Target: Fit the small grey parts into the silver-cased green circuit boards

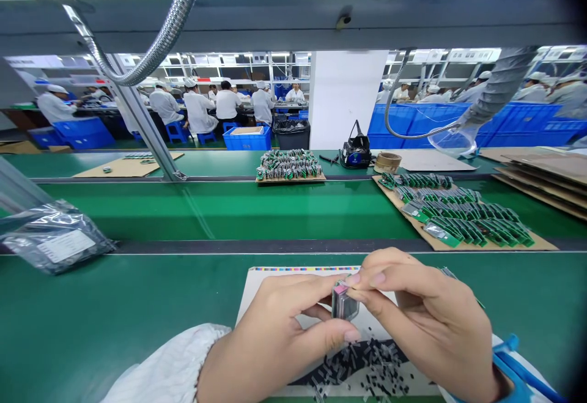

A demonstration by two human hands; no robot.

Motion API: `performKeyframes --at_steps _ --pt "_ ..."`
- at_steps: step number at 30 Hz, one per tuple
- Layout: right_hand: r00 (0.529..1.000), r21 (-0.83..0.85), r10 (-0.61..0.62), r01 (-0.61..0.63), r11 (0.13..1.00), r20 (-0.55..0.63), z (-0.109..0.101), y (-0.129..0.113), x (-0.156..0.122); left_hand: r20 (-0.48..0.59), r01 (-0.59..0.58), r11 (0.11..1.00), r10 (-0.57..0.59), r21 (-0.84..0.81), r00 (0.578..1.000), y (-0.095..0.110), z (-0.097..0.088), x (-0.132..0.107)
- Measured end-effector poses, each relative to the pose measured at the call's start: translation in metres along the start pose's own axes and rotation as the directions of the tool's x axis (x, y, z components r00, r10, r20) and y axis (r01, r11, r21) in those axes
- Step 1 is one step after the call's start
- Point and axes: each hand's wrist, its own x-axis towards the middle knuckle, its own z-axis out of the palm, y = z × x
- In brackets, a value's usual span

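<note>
My left hand (279,329) holds a small circuit board module (345,307) upright between its thumb and fingers. The module has a grey, glassy display face and a pink strip (340,290) along its upper edge. Thumb and forefinger of my right hand (435,317) are pinched together at that upper edge, touching it; whatever lies between those fingertips is too small to make out. Below both hands, many small black and clear pieces (380,366) are scattered over a white printed sheet (252,284). Part of a green board (449,273) shows behind my right hand.
Cardboard (545,244) with rows of boards lies at right; another board pile (290,167) stands ahead. A plastic bag (59,235) is at left. Tape (387,162), a black container (356,149) and stacked cardboard (550,177) sit farther back. A metal hose (169,30) hangs overhead.
</note>
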Motion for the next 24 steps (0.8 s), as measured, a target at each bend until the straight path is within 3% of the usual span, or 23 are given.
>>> performKeyframes --at_steps 8,14,19,24 --pt "0.977 0.079 0.200 -0.206 0.975 0.076 -0.009 -0.002 0.000 -0.034 -0.013 0.999 0.015 0.045 0.999 0.000 -0.001 0.002" --pt "0.968 0.097 0.232 -0.241 0.966 0.094 -0.009 -0.001 -0.003 -0.034 -0.075 0.990 0.080 0.117 0.996 -0.001 0.000 0.000" --pt "0.965 0.081 0.246 -0.253 0.964 0.095 -0.008 -0.001 -0.004 -0.044 -0.140 0.952 0.158 0.273 0.986 -0.004 0.002 -0.005" --pt "0.960 0.076 0.262 -0.270 0.960 0.102 -0.008 -0.002 -0.002 0.000 -0.130 0.924 0.140 0.360 0.990 -0.003 0.002 -0.008"
